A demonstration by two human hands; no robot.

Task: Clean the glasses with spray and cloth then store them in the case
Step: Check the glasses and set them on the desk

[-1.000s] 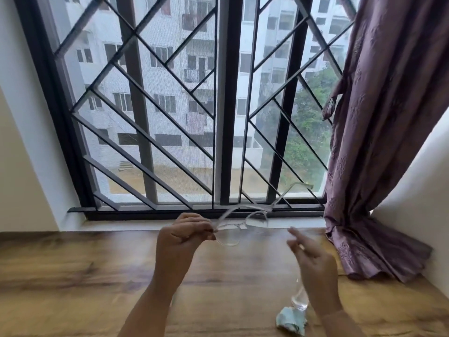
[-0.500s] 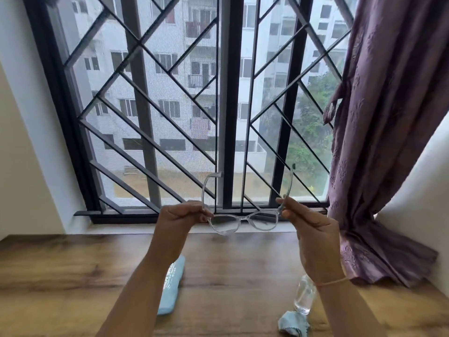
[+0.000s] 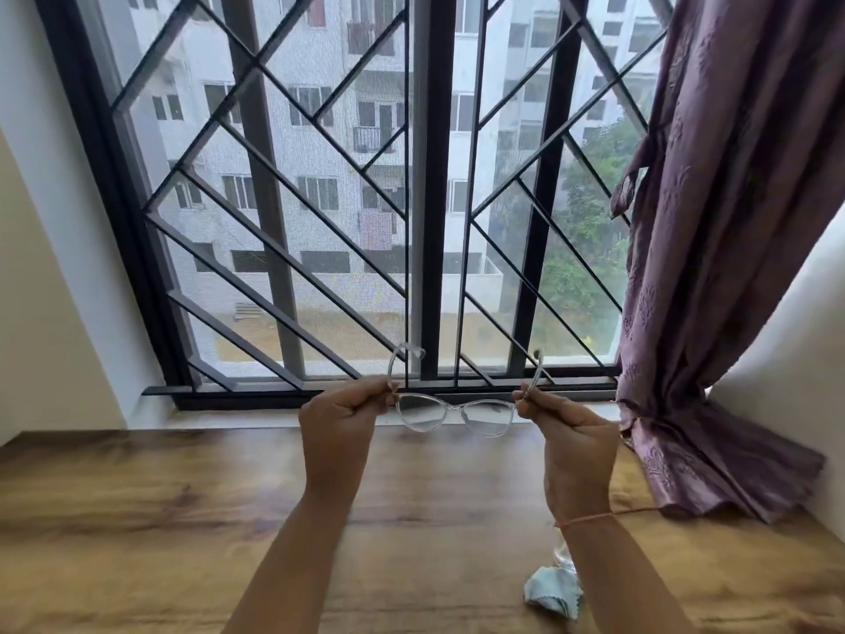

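Okay, near to far.
cloth [image 3: 554, 591]: one, light blue, crumpled, on the tabletop [image 3: 137, 519] near its near edge, right of middle, part hidden by the right forearm.
spray bottle [image 3: 563, 556]: one, clear, only a sliver shows behind the right forearm, just beyond the cloth; cap not visible.
case: not visible in this frame, count cannot be told.
left hand [image 3: 340, 425]: fingers clenched on the left temple arm close to the hinge.
right hand [image 3: 577, 443]: fingers pinched on the right temple arm close to the hinge; thin orange thread on the wrist.
glasses [image 3: 457, 411]: one pair, clear frame, two lenses, held in the air between both hands above the far edge of the tabletop, temples open and pointing up, lenses hanging down, touching nothing else.
step (judgement): lenses held up to the window light, probably a check for smears; whether spraying or wiping is done cannot be told.
risk 1: pulling the hands apart would splay the temples and strain the hinges.
risk 2: a slack pinch would drop the thin frame onto the hard tabletop; lens scratch.
risk 3: fingertips sliding onto the lenses would leave new smudges.
risk 4: right forearm coming down blind could knock over the bottle.
window [image 3: 423, 199]: one, dark diagonal grille, beyond the far edge.
curtain [image 3: 713, 267]: one, purple, far right corner, hem resting on the tabletop.
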